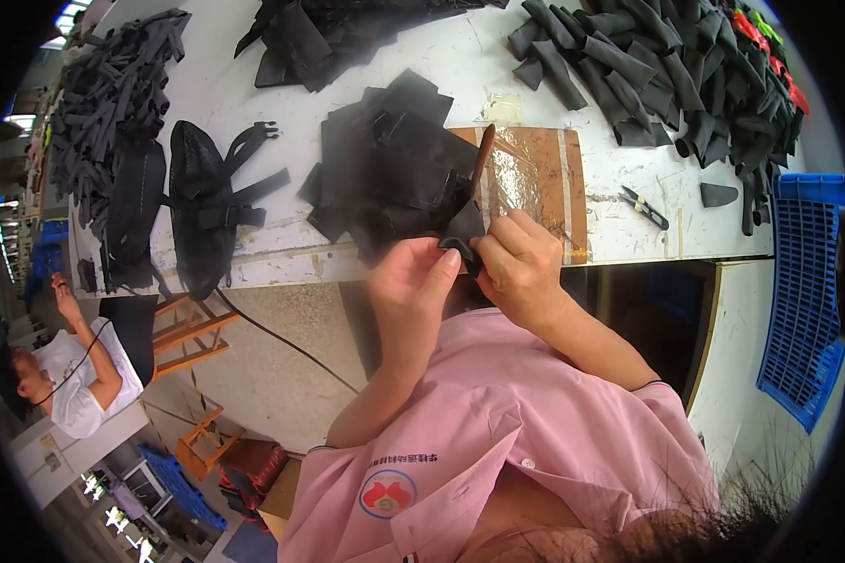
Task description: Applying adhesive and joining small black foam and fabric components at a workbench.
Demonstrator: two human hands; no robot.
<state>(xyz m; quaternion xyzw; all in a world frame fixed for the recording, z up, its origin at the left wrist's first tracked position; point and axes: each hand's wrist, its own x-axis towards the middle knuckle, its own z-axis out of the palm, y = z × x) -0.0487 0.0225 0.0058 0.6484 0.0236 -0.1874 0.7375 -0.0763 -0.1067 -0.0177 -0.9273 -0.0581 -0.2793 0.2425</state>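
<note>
My left hand [411, 281] and my right hand [518, 266] meet just above the front edge of the desk [282, 258], over my pink shirt [498, 441]. The fingers of both hands are pressed together on a small black fabric piece [462, 235]: my left thumb and forefinger pinch its lower left edge, and my right fingers curl around its right side. The piece stands roughly upright between my hands, its long axis running away from me and leaning slightly right. A thin brown stick [482, 159] rises from behind the piece along that same line, its tip pointing toward the far side of the desk; I cannot tell which hand steadies it.

Just beyond my hands lies a brown board [545, 174] with a shiny clear sheet over it, and a heap of flat black cut pieces [385, 159] overlaps its left part. To the right of the board rests a small pair of snips [644, 207]. To the left, near the desk edge, lies a black strapped pad [202, 206]. Farther back, at the right, sits a pile of dark folded strips [667, 66]. A blue crate [807, 300] stands off the desk's right end.
</note>
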